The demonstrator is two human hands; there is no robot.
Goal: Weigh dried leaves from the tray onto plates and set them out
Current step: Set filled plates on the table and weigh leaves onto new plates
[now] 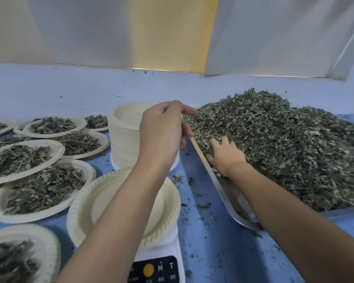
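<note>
head view, station at the blue table point(202, 242).

item 1: the metal tray point(231, 203) sits on the right of the table, heaped with dried leaves point(284, 144). the heap fills most of the tray; a strip of bare metal shows at the near left corner.

item 2: my right hand point(227, 155) lies palm down in the heap near the tray's left rim. its fingers are pushed into the leaves and the tips are hidden, so i cannot tell whether it grips any.

item 3: my left hand point(163, 131) hovers over the stack of empty plates point(123, 139), fingers loosely bent, tips pointing toward the edge of the heap. i see nothing held in it.

item 4: one empty plate point(90, 205) rests on the white scale point(161, 268) at the near centre, under my left forearm. the scale's reading is out of view.

item 5: filled plates point(60, 150) lie on the left, crowded, several overlapping at the rims, each with a mound of leaves.

item 6: loose crumbs point(202, 206) are scattered on the table between scale and tray.
</note>
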